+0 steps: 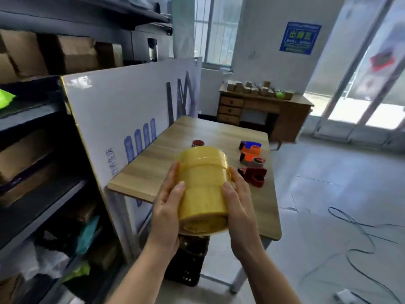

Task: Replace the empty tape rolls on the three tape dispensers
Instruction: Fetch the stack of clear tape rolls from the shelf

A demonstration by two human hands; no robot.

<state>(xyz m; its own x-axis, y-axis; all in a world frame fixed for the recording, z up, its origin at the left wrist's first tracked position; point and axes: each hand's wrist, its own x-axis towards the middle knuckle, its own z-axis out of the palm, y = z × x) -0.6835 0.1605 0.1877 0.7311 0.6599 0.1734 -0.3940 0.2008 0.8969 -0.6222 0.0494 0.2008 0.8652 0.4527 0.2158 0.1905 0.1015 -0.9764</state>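
Left grip (166, 207) and right grip (238, 205), fingers round the yellow tape stack (202, 185) (above the table (153, 163)).

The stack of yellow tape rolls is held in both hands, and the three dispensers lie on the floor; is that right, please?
Not quite: the head view shows the tape dispensers on the wooden table, not the floor. The left hand and right hand do hold the stack of yellow tape rolls.

Metal shelving (32, 119) stood at nine o'clock, wooden desk (289, 115) at one, blue sign (299, 38) above it, cables (359, 224) lay on tiled floor (328, 183) at four.
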